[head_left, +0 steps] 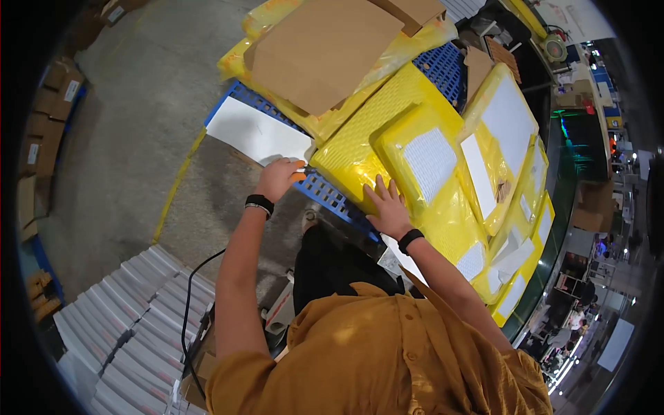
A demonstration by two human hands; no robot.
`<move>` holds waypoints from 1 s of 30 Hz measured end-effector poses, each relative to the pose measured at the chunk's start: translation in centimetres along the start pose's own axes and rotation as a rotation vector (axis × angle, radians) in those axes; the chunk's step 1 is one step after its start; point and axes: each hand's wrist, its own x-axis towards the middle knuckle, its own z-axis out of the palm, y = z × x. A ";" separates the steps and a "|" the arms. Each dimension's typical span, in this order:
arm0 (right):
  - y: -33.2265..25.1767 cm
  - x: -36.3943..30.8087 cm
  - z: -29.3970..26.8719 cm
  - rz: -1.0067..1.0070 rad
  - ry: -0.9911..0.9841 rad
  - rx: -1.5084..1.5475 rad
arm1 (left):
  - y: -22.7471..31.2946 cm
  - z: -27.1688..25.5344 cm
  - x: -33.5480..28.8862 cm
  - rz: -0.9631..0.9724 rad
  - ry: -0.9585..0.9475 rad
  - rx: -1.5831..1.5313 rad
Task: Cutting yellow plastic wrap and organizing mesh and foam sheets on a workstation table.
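Note:
My left hand [279, 178] is closed around a small orange tool [299, 176] at the edge of a yellow plastic-wrapped stack [360, 131], just beside a white sheet [256, 131]. My right hand [387, 205] lies flat with fingers spread on the lower part of the same yellow wrap. Both wrists wear a black band. The stack rests on a blue plastic pallet [330, 197]. A further yellow-wrapped package [432, 166] with a white grid-patterned panel lies to the right of my right hand.
Brown cardboard sheets [318, 48] lie on top of the wrapped goods at the back. More yellow packages [508, 131] extend to the right. Stacks of white flat items [124, 325] sit lower left, with a black cable [190, 304]. Cardboard boxes [52, 104] line the far left.

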 end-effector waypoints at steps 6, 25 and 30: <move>-0.5 -0.1 -0.3 0.034 -0.034 -0.023 | 0.6 0.5 0.4 0.058 -0.029 0.003; 2.0 -0.8 0.7 0.090 0.238 0.246 | -0.4 0.4 1.3 0.113 -0.013 0.137; 1.7 -0.7 0.7 0.134 0.223 0.194 | -0.4 1.1 1.3 0.076 -0.023 0.094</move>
